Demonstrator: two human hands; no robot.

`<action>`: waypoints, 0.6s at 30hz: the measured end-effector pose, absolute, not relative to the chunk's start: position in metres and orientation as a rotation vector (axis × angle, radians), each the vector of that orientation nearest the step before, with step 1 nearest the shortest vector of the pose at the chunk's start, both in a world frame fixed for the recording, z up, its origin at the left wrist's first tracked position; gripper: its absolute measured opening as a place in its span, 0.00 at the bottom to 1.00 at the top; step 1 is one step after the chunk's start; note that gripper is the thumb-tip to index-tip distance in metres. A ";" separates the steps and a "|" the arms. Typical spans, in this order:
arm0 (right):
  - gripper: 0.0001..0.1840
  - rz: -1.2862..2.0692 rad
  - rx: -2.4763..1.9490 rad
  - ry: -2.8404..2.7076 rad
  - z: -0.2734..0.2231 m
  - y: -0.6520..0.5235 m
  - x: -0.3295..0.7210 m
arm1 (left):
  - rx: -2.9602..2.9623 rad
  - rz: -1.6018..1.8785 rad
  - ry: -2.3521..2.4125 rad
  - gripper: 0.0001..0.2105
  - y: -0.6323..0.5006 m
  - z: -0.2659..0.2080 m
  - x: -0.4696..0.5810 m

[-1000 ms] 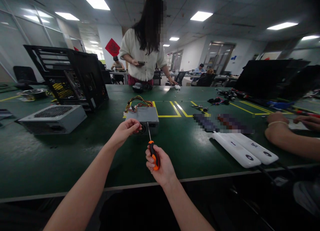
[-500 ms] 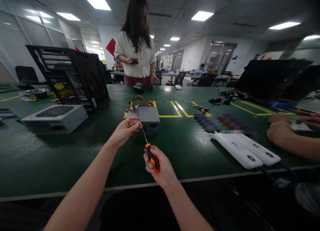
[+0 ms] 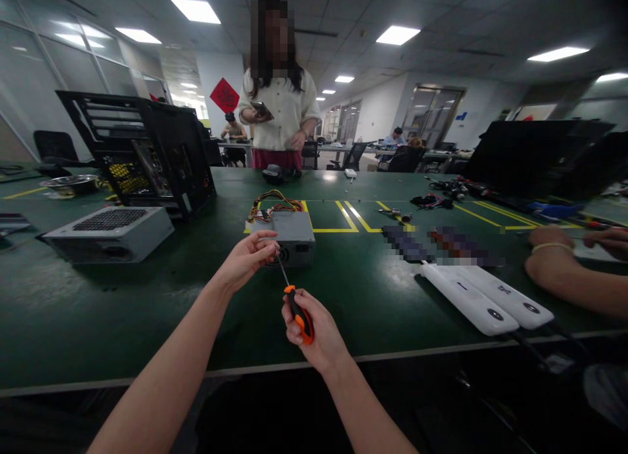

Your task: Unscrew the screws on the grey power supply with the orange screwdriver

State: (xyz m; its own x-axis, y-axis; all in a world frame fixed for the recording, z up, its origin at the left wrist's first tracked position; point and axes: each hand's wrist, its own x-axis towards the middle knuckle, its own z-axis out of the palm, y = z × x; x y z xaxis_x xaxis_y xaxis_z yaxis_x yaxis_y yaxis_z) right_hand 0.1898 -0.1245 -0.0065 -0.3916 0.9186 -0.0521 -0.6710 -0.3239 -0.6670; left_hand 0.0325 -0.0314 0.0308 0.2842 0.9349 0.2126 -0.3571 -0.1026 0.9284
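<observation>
My right hand (image 3: 318, 328) is wrapped round the orange-and-black handle of a screwdriver (image 3: 297, 314), whose shaft points up and away to the left. At its tip, my left hand (image 3: 249, 256) is closed in a pinch. Whatever lies between those fingertips is too small to make out. Just behind the left hand, a grey power supply (image 3: 296, 226) sits on the green table (image 3: 245, 336), partly covered by my fingers. Its bundle of coloured cables (image 3: 277, 197) lies at the far side.
A second power supply (image 3: 110, 231) and an open black computer case (image 3: 167, 153) stand on the left. Right of me lie two white devices (image 3: 471, 297) and a co-worker's arms (image 3: 564, 264). Across the table stands a person (image 3: 279, 114) with a phone.
The person across the table has turned towards me and drawn their free hand in to their body. My hands and the screwdriver have hardly moved.
</observation>
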 end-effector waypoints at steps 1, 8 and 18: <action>0.07 1.894 -0.524 -0.688 -0.007 -0.124 0.190 | 1.197 1.222 0.643 0.17 -0.031 0.031 0.033; 0.08 1.900 -0.537 -0.703 -0.007 -0.124 0.190 | 1.196 1.230 0.661 0.18 -0.033 0.032 0.033; 0.09 1.891 -0.561 -0.725 -0.003 -0.125 0.189 | 1.202 1.236 0.671 0.19 -0.034 0.035 0.033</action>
